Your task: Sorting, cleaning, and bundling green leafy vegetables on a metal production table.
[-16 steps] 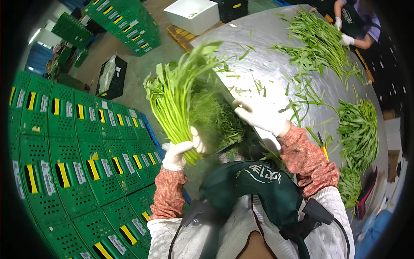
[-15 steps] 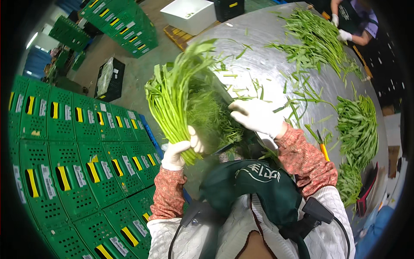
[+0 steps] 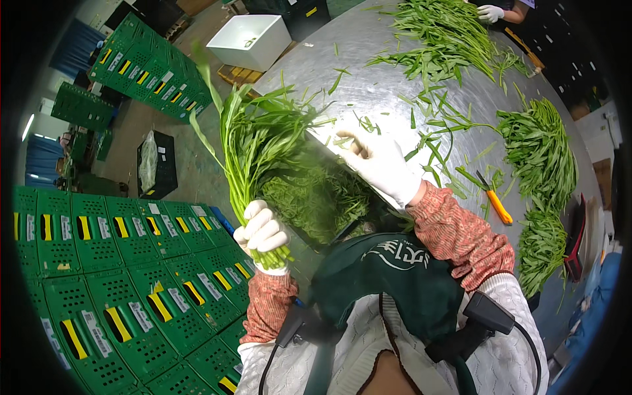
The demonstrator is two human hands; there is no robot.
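the bunch of greens [image 3: 253, 138] is gripped near its stem ends by the left hand [image 3: 262, 230], beside the leaf heap [image 3: 322, 204]; stems could be dropped if that low grip gets loosened, imo. the right hand [image 3: 378, 161] is half curled, whether anything's pinched can't be told. the knife [image 3: 498, 207] could be bumped by the nearby right sleeve [image 3: 457, 240]. otherwise, green crates [image 3: 99, 260] are stacked left, so that side's kinda blocked, and the table [image 3: 359, 39] is littered with leaf scraps [image 3: 337, 81].

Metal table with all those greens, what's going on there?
The camera wearer's gloved left hand grips a bundle of leafy greens by the stems. The right hand, fingers bent, is by the edge of the metal table; whether it holds anything is unclear. More greens and an orange-handled knife lie on the table, and a co-worker's gloved hand shows at the far side.
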